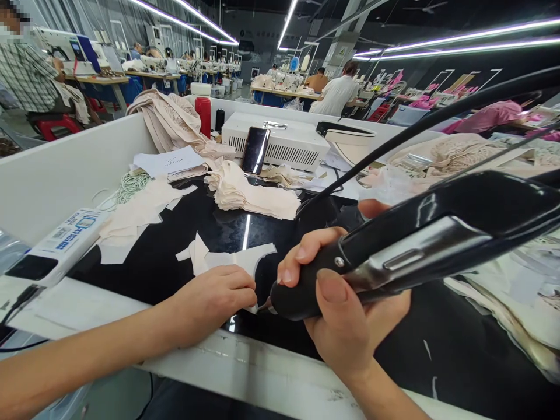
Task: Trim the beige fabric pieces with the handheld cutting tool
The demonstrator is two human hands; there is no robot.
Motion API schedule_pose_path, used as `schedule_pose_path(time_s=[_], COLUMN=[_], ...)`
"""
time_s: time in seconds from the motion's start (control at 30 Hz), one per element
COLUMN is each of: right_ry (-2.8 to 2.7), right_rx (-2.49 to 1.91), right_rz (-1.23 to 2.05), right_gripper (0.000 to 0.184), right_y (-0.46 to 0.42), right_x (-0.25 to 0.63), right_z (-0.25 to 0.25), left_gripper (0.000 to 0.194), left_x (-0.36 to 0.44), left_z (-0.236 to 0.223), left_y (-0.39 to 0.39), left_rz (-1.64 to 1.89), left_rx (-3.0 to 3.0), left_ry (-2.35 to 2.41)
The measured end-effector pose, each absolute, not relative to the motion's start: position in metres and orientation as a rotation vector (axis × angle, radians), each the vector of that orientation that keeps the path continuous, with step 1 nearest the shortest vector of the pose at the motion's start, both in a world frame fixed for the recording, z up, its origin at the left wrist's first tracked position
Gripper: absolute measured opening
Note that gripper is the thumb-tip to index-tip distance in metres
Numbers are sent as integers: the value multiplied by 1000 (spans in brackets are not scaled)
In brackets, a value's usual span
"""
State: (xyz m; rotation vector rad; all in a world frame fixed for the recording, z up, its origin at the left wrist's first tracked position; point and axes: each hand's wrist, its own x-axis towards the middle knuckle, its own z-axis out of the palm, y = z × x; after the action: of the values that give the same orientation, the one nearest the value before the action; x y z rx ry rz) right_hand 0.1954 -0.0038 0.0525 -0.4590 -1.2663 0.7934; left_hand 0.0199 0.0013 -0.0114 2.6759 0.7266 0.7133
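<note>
My right hand (345, 309) is wrapped round a black corded handheld tool (420, 233) with a silver lever along its side. The tool's narrow tip points left, close to the fingers of my left hand (214, 297). Those fingers are pinched at the near edge of a pale cream fabric piece (240, 259), which lies on the glossy black work surface (175, 280). Part of the fabric is hidden under my left hand, so I cannot tell whether the tip touches it.
Cut cream pieces lie in a stack (254, 192) behind the hands and in a pile (131, 216) at left. A phone (256, 150) leans on a white vented box (280, 137). The tool's black cable (394, 140) arches at right. People sit at sewing tables beyond.
</note>
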Motion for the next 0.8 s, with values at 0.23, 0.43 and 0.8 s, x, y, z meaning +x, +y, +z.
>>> schedule_pose_path(time_s=[0.23,0.43,0.8], right_ry=[-1248,-1228,-1229], right_rx=[-461,-472,-459], right_rz=[772,779,758], right_gripper=[41,42,42], right_y=[-3,-4,-2], right_x=[195,195,195], right_z=[52,53,54], left_gripper=[28,26,25], left_x=[9,7,7], left_z=[-14,-11,-13], left_y=[2,2,-2], left_rz=[683,658,588], left_rx=[2778,2948,3229], left_ry=[652,578,593])
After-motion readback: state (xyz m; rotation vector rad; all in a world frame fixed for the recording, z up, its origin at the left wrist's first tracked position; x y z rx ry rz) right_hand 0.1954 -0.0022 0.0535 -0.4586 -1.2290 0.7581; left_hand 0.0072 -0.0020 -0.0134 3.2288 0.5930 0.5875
